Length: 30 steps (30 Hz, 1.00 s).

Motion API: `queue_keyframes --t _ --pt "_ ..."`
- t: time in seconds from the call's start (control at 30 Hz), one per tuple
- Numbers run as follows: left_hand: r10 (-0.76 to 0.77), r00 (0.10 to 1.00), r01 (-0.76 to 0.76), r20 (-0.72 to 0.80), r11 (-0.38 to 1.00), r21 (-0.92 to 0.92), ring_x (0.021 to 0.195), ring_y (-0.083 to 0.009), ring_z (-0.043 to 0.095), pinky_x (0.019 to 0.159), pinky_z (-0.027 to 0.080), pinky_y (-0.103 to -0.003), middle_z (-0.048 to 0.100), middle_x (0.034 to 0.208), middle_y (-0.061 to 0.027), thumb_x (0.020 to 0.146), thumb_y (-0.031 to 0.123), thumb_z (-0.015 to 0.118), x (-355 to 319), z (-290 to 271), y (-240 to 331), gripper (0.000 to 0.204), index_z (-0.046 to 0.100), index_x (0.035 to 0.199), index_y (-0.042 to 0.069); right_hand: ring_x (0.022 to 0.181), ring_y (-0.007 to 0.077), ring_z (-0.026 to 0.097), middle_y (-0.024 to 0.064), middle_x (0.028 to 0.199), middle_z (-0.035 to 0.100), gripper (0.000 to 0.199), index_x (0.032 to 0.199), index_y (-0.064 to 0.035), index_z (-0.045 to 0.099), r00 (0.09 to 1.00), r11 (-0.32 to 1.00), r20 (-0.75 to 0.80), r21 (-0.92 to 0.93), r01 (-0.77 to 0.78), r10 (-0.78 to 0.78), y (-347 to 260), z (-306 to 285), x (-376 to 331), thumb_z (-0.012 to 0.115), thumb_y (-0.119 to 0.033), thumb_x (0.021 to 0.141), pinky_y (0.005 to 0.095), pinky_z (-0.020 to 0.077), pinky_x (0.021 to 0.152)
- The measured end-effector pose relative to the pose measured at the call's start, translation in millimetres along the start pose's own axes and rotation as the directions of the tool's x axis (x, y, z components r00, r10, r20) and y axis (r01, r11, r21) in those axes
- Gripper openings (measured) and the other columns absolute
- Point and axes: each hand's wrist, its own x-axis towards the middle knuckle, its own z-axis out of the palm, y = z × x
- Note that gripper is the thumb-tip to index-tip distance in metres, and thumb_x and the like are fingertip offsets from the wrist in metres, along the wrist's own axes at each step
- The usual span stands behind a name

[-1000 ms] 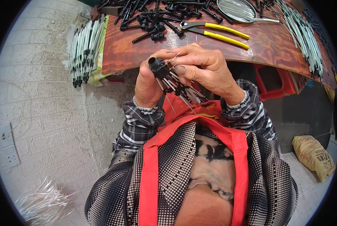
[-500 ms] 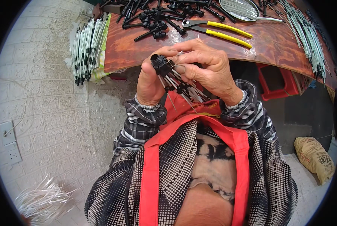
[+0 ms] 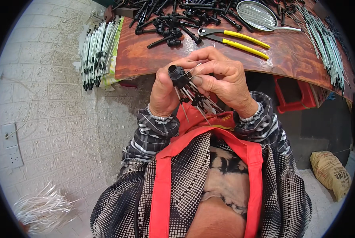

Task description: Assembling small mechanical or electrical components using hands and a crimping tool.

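In front of my chest, below the table's near edge, I hold a black ribbed plastic fitting (image 3: 178, 76) with a round open mouth facing up. My left hand (image 3: 163, 93) is wrapped around its side. Several thin white strips (image 3: 191, 95) with black pieces on them hang below the fitting toward my lap. With thumb and forefinger, my right hand (image 3: 225, 81) pinches a thin pale strip (image 3: 198, 66) beside the fitting. Where that strip meets the fitting is partly hidden by my fingers.
On the brown table (image 3: 142, 59) lie yellow-handled pliers (image 3: 247, 48), a heap of black plastic fittings (image 3: 177, 23) and a round dish of strips. White-and-black bundles (image 3: 98, 53) rest at the left edge, others (image 3: 324, 49) at the right. A red stool (image 3: 304, 105) stands below.
The whole view has shifted slightly, so hands, fitting and table sit a little further right. Both hands keep their hold; the grip on the pale strip looks nearly the same.
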Motion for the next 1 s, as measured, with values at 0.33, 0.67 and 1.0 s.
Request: queue_keyframes --t 0.33,0.67,1.0 --pt "-0.007 1.0 0.01 0.028 0.993 -0.115 0.081 -0.0292 0.068 0.072 0.059 -0.038 0.064 0.102 -0.0195 0.089 0.064 0.052 1.8 -5.3 -4.2 0.073 0.052 0.123 0.0 0.066 0.0089 0.058 0.0129 0.114 0.058 0.009 0.093 0.005 0.068 0.996 0.961 -0.008 0.261 -0.085 0.09 1.2 6.3 1.4 0.068 0.001 0.085 0.0194 0.0476 0.054" --pt "-0.012 0.996 -0.018 -0.089 0.946 -0.325 0.081 -0.0288 0.066 0.071 0.057 -0.04 0.063 0.106 -0.0173 0.086 0.062 0.057 12.6 -4.3 -5.6 0.067 0.055 0.12 0.005 0.064 0.0059 0.058 0.0104 0.109 0.06 0.01 0.093 0.0055 0.067 0.997 0.995 -0.057 0.084 -0.045 0.05 2.8 7.0 15.1 0.062 0.005 0.084 0.018 0.047 0.052" --pt "0.02 0.999 -0.03 -0.033 0.942 -0.334 0.084 -0.0302 0.066 0.074 0.057 -0.04 0.062 0.105 -0.0179 0.087 0.063 0.056 13.2 -3.4 -5.1 0.068 0.052 0.123 0.005 0.065 0.0059 0.058 0.0085 0.108 0.061 0.011 0.093 0.006 0.066 0.999 0.997 -0.048 0.071 -0.009 0.013 5.3 7.5 13.4 0.061 0.005 0.084 0.0175 0.0471 0.051"
